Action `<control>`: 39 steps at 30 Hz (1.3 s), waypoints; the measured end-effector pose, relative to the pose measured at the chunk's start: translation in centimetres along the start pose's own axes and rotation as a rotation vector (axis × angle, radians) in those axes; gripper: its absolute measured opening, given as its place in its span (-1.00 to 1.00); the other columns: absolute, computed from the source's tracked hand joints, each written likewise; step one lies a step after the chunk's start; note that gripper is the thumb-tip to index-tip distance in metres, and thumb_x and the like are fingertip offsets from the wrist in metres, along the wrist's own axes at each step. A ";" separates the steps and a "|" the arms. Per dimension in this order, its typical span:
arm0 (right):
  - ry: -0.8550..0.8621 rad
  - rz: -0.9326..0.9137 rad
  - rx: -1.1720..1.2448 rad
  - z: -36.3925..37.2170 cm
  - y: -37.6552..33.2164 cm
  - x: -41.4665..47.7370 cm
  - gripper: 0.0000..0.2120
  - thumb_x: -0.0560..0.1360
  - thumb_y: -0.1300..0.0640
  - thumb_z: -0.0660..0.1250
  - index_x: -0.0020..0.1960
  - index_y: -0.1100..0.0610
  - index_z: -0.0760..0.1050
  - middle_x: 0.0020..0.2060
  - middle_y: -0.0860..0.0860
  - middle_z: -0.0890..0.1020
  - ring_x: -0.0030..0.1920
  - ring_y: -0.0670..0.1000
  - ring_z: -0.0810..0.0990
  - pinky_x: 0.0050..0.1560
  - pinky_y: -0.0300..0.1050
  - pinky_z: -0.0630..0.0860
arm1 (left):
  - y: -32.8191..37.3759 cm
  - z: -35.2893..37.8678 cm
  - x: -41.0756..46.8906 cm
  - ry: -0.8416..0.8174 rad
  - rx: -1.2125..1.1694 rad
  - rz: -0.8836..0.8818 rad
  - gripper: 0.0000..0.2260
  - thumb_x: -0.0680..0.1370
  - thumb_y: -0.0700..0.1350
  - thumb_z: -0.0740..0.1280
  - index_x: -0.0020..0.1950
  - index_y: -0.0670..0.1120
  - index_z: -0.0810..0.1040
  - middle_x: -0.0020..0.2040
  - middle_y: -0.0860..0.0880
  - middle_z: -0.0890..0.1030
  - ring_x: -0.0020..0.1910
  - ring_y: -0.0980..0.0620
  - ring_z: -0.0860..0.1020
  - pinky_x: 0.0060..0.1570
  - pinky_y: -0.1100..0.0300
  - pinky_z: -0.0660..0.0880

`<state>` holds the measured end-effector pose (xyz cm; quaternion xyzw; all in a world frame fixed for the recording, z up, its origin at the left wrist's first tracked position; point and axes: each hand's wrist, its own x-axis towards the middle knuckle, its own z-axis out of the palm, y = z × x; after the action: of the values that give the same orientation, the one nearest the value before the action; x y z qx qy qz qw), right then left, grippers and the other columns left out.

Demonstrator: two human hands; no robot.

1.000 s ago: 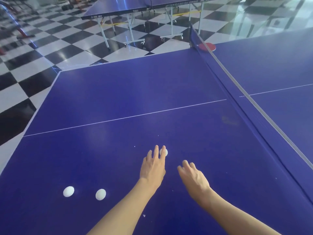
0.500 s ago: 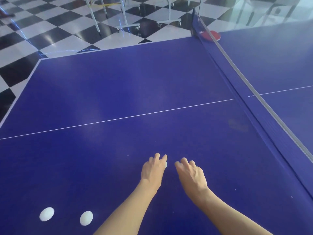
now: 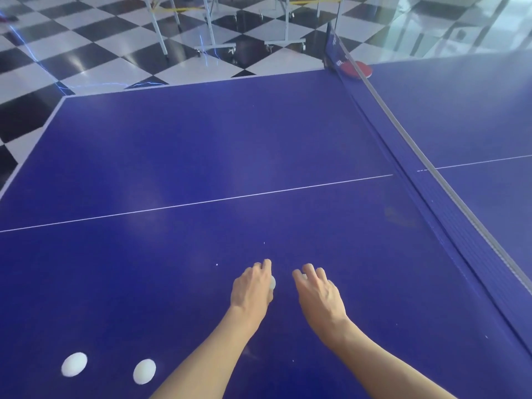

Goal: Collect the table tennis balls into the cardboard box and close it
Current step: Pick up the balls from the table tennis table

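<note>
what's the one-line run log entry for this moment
left hand: grip on ball | right hand: curled, contents unclear | loose balls: on table | box: unseen

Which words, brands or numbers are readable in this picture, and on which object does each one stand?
None can be read for certain.
Dark blue net end panel at the far edge of the blue table tennis table: white and red lettering, too blurred to read.
Red round paddle, white balls: no text shows.

Head-worn view, down over table (image 3: 201, 154)
</note>
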<state>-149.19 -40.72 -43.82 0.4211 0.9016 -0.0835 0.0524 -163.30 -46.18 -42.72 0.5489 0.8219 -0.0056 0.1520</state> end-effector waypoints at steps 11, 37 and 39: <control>0.246 -0.063 -0.090 -4.8 -1.2 -5.3 -0.66 0.18 0.25 0.59 -0.21 0.07 0.48 -0.44 -0.06 0.41 -0.47 0.01 0.32 -0.48 -0.11 0.35 | 0.8 -5.4 -7.6 0.141 0.115 -0.016 -0.73 0.64 -0.06 0.26 0.31 -0.09 0.39 0.24 -0.09 0.49 0.12 -0.03 0.52 0.06 0.15 0.52; 0.129 -0.846 -0.116 -6.6 0.5 -32.9 -0.69 0.28 0.23 0.56 -0.08 0.04 0.51 -0.27 -0.06 0.56 -0.22 0.03 0.53 -0.04 -0.03 0.48 | 17.1 0.4 -45.7 0.298 0.253 -0.672 -0.72 0.60 0.02 0.31 0.25 -0.07 0.46 0.12 -0.03 0.59 0.11 -0.05 0.52 0.19 0.07 0.40; 0.171 -0.864 -0.111 -6.4 0.7 -35.4 -0.69 0.20 0.27 0.58 -0.18 0.06 0.53 -0.36 -0.05 0.54 -0.30 0.05 0.53 0.00 0.04 0.51 | 18.3 1.1 -48.5 0.292 0.251 -0.705 -0.73 0.60 0.02 0.30 0.23 -0.07 0.46 0.12 -0.02 0.58 0.11 -0.04 0.51 0.20 0.07 0.41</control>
<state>-126.14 -65.62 -31.83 0.0075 0.9991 -0.0141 -0.0395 -129.49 -82.81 -28.47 0.2427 0.9658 -0.0796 -0.0458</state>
